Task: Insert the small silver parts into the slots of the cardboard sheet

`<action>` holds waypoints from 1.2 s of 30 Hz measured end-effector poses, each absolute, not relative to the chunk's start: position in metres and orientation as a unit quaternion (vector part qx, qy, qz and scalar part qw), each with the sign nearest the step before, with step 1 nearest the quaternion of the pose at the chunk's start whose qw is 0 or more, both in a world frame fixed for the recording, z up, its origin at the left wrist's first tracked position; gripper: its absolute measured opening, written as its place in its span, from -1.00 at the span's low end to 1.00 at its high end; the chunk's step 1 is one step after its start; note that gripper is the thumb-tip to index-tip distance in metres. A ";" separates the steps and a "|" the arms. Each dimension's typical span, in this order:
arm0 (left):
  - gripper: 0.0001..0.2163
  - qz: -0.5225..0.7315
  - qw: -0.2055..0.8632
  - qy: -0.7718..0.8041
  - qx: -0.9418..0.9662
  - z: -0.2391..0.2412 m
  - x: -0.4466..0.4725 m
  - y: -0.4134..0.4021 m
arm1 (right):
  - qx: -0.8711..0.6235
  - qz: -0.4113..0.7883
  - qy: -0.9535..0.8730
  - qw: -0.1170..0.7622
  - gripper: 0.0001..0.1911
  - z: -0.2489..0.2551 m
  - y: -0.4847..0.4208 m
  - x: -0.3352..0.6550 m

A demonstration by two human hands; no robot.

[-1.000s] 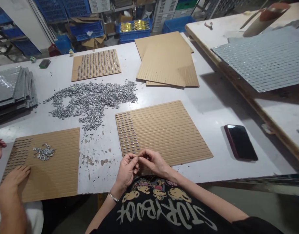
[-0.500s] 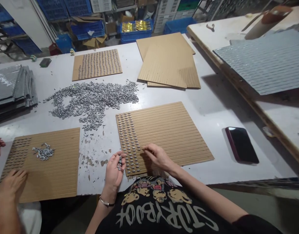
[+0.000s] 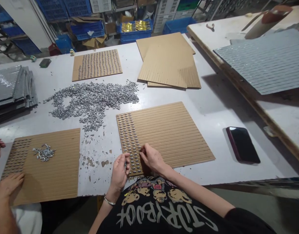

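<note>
In front of me lies a slotted cardboard sheet (image 3: 173,136), with several columns of small silver spindle-shaped pieces (image 3: 127,130) set in its grooves along the left side. My left hand (image 3: 119,170) is curled at the sheet's lower left edge, around a few loose pieces of the same kind, mostly hidden by its fingers. At the right border of the filled columns, my right hand (image 3: 153,158) touches the sheet with thumb and fingertips pinched together. What is between those fingertips is too small to make out.
A large heap of silver pieces (image 3: 95,97) lies beyond the sheet. A co-worker's hand (image 3: 11,185) rests on another slotted sheet (image 3: 56,175) at left. Farther back are a filled sheet (image 3: 98,65) and stacked cardboard (image 3: 169,61). A phone (image 3: 243,144) lies right.
My left hand has shifted right and slightly up, its fingers curling closer over the pieces. My right hand has moved slightly down and left along the filled columns.
</note>
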State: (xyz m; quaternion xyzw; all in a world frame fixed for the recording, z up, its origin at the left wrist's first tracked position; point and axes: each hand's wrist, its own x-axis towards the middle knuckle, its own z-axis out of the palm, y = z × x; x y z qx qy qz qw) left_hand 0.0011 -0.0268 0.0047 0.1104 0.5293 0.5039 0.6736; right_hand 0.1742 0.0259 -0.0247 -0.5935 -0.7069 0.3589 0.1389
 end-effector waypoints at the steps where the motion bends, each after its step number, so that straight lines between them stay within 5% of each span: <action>1: -0.65 0.505 0.687 0.512 0.108 0.007 0.001 -0.027 | -0.592 0.374 -0.697 0.155 -0.91 -0.022 0.025 0.175; 8: -0.73 0.458 0.730 0.482 0.155 0.017 0.010 -0.032 | -0.475 0.499 -0.672 0.270 -0.83 0.010 0.011 0.175; 18: -0.64 0.406 0.710 0.518 0.249 0.013 0.023 -0.037 | -0.445 0.551 -0.652 0.269 -0.79 0.019 0.002 0.174; 26: -0.65 0.329 0.793 0.437 0.270 0.012 0.013 -0.034 | -0.362 0.746 -0.513 0.221 -0.69 0.020 0.004 0.183; 31: -0.50 0.289 0.817 0.421 0.267 0.016 0.014 -0.036 | -0.383 0.693 -0.571 0.219 -0.69 0.017 -0.005 0.190; 36: -0.66 0.329 0.790 0.471 0.216 0.011 0.014 -0.037 | -0.472 0.639 -0.553 0.250 -0.72 0.000 -0.007 0.196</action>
